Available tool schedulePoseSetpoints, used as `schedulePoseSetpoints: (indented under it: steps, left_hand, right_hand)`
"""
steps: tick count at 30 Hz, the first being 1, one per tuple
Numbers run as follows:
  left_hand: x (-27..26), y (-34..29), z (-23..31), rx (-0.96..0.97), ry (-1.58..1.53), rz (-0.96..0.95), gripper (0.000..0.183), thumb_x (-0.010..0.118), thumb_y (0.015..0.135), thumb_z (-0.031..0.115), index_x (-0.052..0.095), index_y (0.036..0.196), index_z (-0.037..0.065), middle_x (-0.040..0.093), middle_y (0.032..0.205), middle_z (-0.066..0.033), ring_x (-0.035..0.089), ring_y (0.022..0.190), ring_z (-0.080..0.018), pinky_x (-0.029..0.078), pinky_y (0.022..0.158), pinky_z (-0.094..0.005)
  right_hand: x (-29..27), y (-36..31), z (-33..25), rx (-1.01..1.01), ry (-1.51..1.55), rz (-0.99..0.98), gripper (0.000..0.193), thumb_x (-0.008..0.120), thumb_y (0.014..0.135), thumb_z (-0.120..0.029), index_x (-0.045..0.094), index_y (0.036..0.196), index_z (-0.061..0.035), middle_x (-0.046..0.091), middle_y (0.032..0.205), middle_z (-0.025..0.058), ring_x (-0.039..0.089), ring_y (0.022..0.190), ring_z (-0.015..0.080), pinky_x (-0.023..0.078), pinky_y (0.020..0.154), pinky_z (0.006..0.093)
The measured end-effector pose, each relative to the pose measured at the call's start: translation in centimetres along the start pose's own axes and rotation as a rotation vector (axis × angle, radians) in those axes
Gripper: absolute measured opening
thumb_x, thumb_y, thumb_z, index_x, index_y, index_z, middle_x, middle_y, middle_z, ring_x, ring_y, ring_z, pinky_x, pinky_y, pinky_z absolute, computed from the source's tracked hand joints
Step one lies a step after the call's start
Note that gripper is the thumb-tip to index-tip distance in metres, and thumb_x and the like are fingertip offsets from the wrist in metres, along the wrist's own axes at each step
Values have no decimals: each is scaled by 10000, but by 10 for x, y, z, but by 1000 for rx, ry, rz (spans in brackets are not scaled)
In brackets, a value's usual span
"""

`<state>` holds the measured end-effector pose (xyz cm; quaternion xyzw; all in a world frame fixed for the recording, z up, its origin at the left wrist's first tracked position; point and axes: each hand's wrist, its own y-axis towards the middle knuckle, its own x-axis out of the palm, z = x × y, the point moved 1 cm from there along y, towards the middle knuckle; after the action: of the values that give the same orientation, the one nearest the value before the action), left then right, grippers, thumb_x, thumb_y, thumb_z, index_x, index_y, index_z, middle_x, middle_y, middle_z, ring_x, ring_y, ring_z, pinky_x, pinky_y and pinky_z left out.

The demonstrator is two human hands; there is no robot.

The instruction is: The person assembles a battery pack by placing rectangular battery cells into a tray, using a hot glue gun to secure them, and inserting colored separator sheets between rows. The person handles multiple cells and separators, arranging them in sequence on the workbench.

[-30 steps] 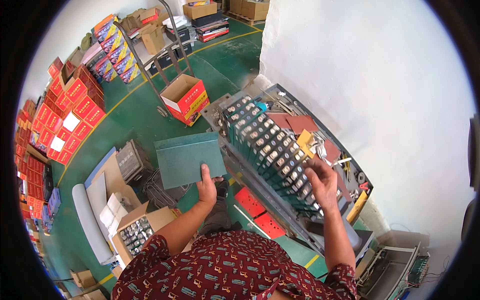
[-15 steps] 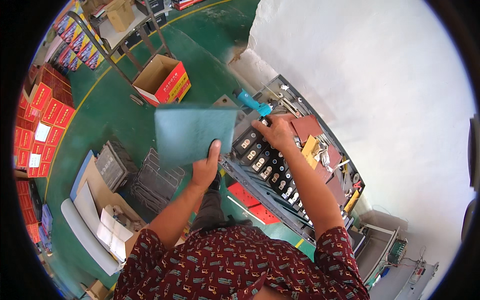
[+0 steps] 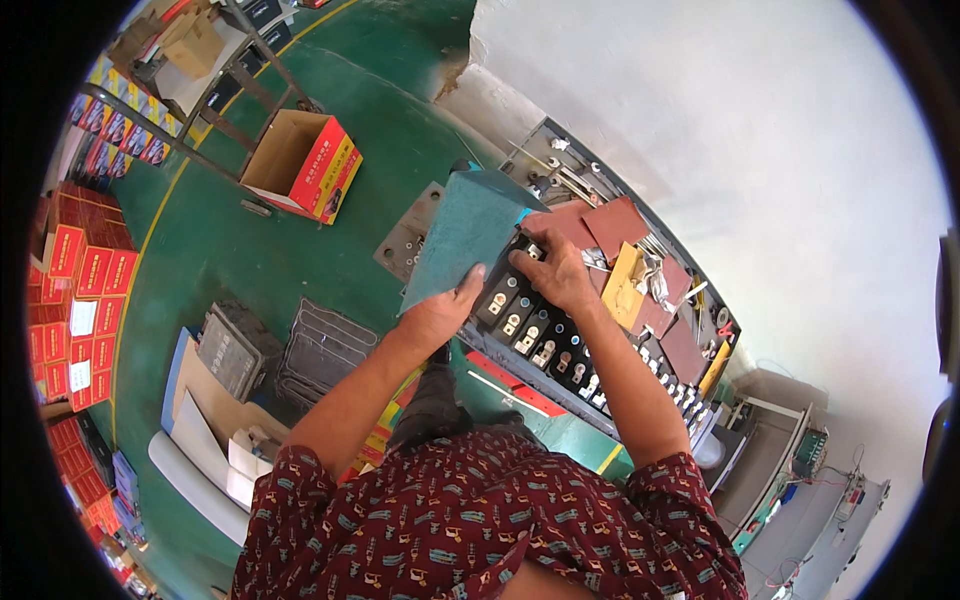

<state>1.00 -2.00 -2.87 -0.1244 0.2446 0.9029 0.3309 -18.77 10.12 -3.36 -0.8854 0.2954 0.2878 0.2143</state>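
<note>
My left hand (image 3: 445, 315) grips a stiff-looking teal sheet (image 3: 460, 235) by its lower edge, thumb on top. The sheet is tilted, and its right corner reaches close to my right hand (image 3: 555, 270). That hand is closed, its fingertips curled down at a metal terminal (image 3: 534, 251) at the far end of a row of black blocks (image 3: 528, 318). Whether the fingertips pinch the terminal or something else is hidden. Several blocks carry pale metal terminals and small round blue caps. Most of a teal power tool (image 3: 462, 166) is hidden behind the sheet.
The blocks stand in a long grey bench tray (image 3: 655, 205) beside a white wall. Reddish-brown sheets (image 3: 614, 226), a yellow piece (image 3: 624, 284) and hand tools lie there. An opened red carton (image 3: 305, 165) and dark cases (image 3: 325, 350) stand on the green floor.
The teal sheet has swung right and tilted, and now covers most of the power tool. My right hand stays at the far end of the row. The view has shifted slightly.
</note>
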Motion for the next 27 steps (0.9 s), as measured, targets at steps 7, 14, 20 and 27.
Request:
schedulePoseSetpoints:
  steps: [7, 14, 20, 27]
  left_hand:
    - [-6, -15, -23, -203, -110, 49, 223, 773, 981, 172, 756, 1067, -33, 779, 1011, -148, 732, 874, -328, 568, 807, -436]
    - [-19, -34, -44, -384, -176, 108, 275, 761, 1013, 194, 745, 1131, -54, 776, 1084, -157, 729, 962, -294, 556, 898, -432]
    - [-35, 8, -90, -494, -123, 219, 330, 757, 1003, 151, 690, 1225, -84, 762, 1144, -175, 705, 1040, -320, 528, 997, -436]
    - [18, 136, -117, -215, 2, -373, 433, 792, 945, 191, 682, 1274, -69, 729, 1266, -226, 698, 1122, -355, 540, 984, -446]
  right_hand:
    - [-7, -6, 5, 111, -9, -54, 619, 822, 825, -431, 702, 1198, 48, 764, 1053, 280, 747, 1018, 414, 577, 920, 472]
    - [-9, -5, 1, 159, -69, -79, 593, 816, 828, -439, 684, 1142, 47, 755, 1053, 283, 732, 1032, 434, 568, 915, 483]
    - [-9, -11, 0, 86, -82, -5, 629, 807, 833, -446, 648, 1200, 40, 741, 1089, 299, 715, 1055, 460, 559, 927, 501]
    - [-12, -12, -21, 171, -86, -51, 625, 788, 840, -420, 654, 1270, 12, 755, 1171, 273, 719, 1131, 452, 557, 994, 514]
